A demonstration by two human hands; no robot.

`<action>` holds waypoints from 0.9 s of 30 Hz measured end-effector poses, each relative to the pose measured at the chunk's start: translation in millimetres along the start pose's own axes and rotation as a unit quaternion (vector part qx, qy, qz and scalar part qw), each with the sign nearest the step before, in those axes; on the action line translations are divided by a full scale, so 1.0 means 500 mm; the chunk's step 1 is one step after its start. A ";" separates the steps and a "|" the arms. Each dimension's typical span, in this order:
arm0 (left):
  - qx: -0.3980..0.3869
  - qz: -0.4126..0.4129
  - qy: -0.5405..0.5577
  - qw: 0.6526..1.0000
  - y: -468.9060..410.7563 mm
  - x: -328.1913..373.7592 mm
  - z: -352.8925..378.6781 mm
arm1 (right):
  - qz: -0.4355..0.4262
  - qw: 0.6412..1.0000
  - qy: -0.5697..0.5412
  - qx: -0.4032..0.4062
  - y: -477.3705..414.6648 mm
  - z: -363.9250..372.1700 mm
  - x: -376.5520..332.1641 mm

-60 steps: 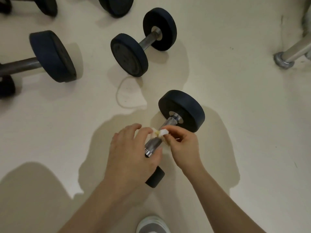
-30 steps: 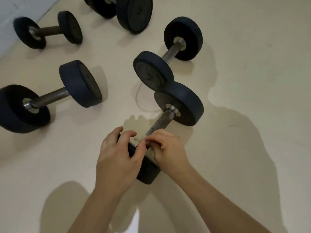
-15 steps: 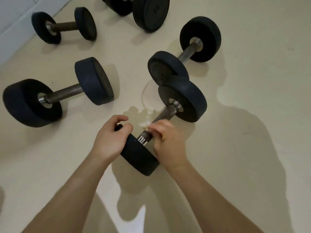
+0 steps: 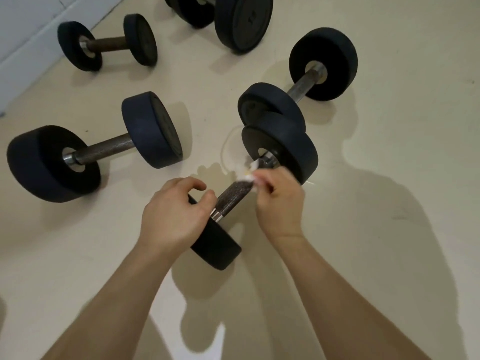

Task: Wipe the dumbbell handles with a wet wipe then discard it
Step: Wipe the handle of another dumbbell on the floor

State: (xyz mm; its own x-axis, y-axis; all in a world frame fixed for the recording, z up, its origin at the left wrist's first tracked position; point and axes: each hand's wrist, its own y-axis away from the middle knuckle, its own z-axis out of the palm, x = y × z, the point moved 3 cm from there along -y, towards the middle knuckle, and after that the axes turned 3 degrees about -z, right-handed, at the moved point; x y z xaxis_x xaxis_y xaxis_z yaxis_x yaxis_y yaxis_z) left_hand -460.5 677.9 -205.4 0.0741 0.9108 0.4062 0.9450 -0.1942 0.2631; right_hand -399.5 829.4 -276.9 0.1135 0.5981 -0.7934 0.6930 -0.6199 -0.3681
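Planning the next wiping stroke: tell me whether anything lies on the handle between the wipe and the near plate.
Nothing lies on the handle between the wet wipe, pinched by the right hand at its far end, and the near plate. The left hand gripping that plate has a finger beside the collar.

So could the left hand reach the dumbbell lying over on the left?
Probably yes. The left hand holds the near weight of the dumbbell being wiped, so it would let go first; only bare floor lies between it and the left dumbbell.
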 end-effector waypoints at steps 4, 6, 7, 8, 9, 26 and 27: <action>-0.035 -0.054 0.048 0.997 -0.014 -0.004 -0.016 | 0.046 0.998 -0.044 -0.002 0.033 0.028 -0.043; -0.043 -0.074 0.074 0.994 -0.017 -0.003 -0.020 | -0.006 0.992 -0.060 -0.108 0.061 0.033 -0.069; -0.043 -0.081 0.082 0.992 -0.020 -0.004 -0.022 | -0.036 0.988 -0.050 -0.142 0.049 0.029 -0.064; -0.044 -0.082 0.084 0.992 -0.022 -0.004 -0.021 | -0.053 0.989 -0.023 -0.139 0.026 0.026 -0.050; -0.044 -0.078 0.081 0.993 -0.022 -0.004 -0.020 | -0.048 0.994 0.008 -0.102 -0.002 0.019 -0.032; 0.058 0.142 -0.160 0.975 0.141 0.016 0.044 | -0.050 0.975 0.037 -0.214 0.053 -0.056 -0.064; 0.051 0.150 -0.166 0.973 0.151 0.015 0.045 | -0.046 0.978 0.053 -0.198 0.035 -0.064 -0.048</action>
State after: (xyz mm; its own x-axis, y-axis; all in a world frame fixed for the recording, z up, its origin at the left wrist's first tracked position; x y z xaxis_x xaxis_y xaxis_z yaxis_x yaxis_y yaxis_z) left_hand -381.4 678.4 -202.2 0.4347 0.8893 0.1422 0.8902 -0.4482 0.0814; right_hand -367.2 820.6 -248.7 0.0964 0.7036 -0.7041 0.9225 -0.3288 -0.2023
